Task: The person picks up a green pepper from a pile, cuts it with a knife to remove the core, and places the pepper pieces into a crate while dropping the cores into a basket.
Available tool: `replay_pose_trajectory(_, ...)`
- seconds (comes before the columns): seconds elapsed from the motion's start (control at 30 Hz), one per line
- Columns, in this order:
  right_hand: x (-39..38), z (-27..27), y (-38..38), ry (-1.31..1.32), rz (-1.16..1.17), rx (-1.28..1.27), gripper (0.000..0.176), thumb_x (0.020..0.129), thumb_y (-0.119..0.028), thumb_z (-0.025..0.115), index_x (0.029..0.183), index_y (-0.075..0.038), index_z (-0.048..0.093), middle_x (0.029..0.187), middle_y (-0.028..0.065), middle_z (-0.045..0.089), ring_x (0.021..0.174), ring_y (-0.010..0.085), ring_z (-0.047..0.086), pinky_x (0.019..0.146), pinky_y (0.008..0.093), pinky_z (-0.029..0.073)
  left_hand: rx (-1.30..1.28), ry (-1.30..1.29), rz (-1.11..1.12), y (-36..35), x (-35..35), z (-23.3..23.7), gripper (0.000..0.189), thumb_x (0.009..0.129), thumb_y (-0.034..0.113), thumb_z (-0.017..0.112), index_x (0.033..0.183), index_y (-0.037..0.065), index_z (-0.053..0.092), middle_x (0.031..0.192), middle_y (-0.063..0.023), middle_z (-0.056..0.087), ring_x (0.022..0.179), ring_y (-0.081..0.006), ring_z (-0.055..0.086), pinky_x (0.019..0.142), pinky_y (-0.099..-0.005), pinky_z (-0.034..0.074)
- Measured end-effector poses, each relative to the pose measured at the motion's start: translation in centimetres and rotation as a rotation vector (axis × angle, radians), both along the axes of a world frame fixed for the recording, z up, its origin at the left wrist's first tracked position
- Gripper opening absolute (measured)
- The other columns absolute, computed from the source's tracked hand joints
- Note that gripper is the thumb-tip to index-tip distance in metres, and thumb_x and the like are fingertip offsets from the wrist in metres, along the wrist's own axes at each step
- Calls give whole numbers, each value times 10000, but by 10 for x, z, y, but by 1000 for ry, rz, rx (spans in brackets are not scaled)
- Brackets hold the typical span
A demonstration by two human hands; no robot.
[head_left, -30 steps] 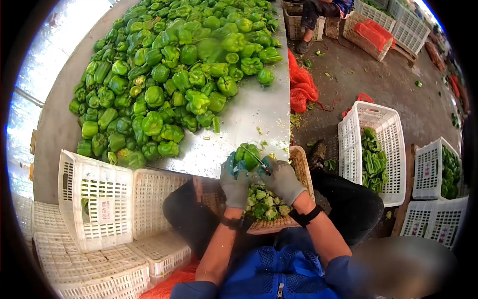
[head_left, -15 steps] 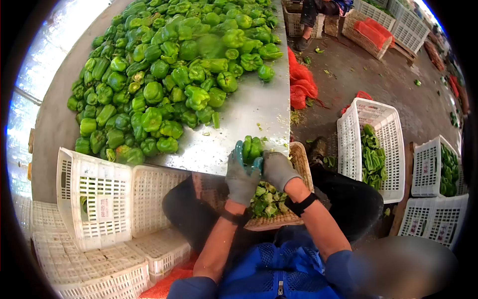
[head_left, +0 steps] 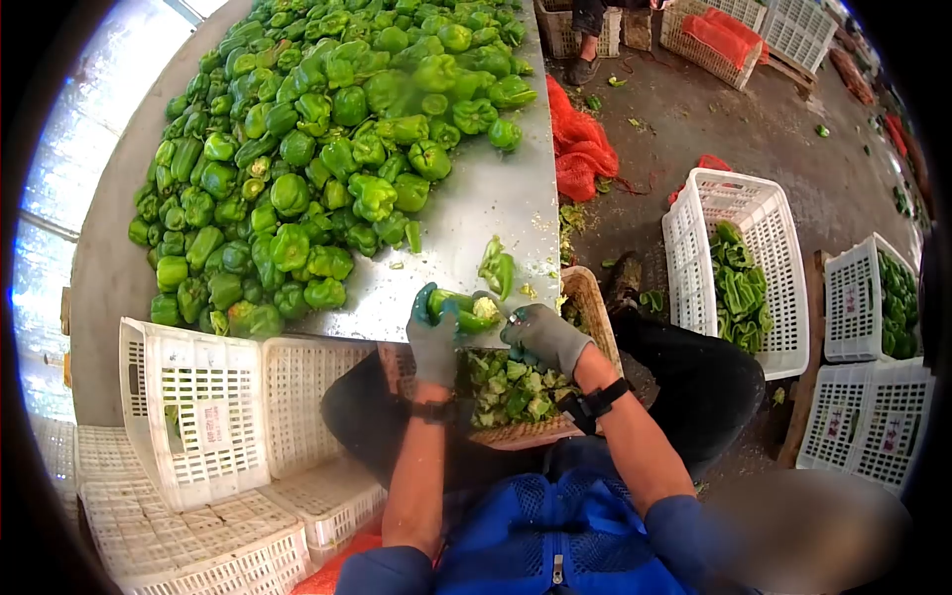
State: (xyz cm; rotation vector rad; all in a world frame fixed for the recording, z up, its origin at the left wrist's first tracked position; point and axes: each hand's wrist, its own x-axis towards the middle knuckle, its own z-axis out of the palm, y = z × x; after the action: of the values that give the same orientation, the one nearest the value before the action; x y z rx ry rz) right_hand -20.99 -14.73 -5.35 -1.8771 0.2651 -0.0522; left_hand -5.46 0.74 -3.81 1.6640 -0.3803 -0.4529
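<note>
My gloved left hand [head_left: 433, 332] is wrapped round a green pepper [head_left: 464, 309] at the near edge of the metal table [head_left: 496, 203]. A pale cut area shows on the pepper's right side. My gloved right hand [head_left: 545, 335] is closed just right of it; what its fingers hold is too small to make out. A piece of green pepper [head_left: 497, 268] lies on the table beyond my hands. Below them, a basket [head_left: 591, 297] between my legs holds green scraps [head_left: 516, 390]. A big heap of green peppers [head_left: 297, 178] covers the table's left and far parts.
White crates [head_left: 208, 416] stand at the left. On the floor at the right, a white crate [head_left: 790, 317] holds cut peppers, with more crates [head_left: 863, 421] beyond. Red netting [head_left: 580, 144] lies beside the table. Another person's leg and shoe [head_left: 585, 50] show at the top.
My hands have moved apart, the left one keeping a pepper. A pepper piece now lies on the table beyond them. The whole view has shifted slightly.
</note>
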Motion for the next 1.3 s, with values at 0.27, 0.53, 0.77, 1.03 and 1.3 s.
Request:
replay_pose_trajectory(0.27,26,-62,-7,-267,-183,-44,216,1013,-174,700,1047,38,678,764,78,697,628,150,647,549,327,511,-456,201,-16,28,-19,11,501,1067,95,604,1535,-55,504,1302,-123,645,1155,-181,627,1039,-347,545)
replay_pose_trajectory(0.53,19,45,42,25,-455,-259,472,972,-434,799,1035,10,652,898,237,742,862,436,735,788,514,575,-125,-61,-3,28,-47,32,643,965,-75,576,1591,-79,426,1435,-162,594,1251,-221,604,1076,-343,520)
replay_pose_trajectory(0.77,11,25,49,-4,-465,-250,399,919,-347,811,980,11,643,902,281,721,883,488,708,799,548,563,53,-416,-91,34,-66,12,653,845,-57,607,1493,-91,534,1433,-238,620,1328,-342,633,1160,-420,500)
replay_pose_trajectory(1.03,-26,7,30,-29,-479,315,203,924,-214,785,904,-50,667,712,56,644,598,202,636,543,347,488,-207,81,-42,39,-75,22,542,940,-14,616,1475,-84,569,1402,-193,672,1269,-287,669,1113,-400,542)
replay_pose_trajectory(1.3,-96,8,40,-221,-426,912,367,991,-142,675,1327,-1,635,910,86,715,580,117,594,497,253,468,-606,542,-119,54,-85,3,696,928,206,674,1560,-17,487,1398,-204,661,1270,-339,675,1109,-486,578)
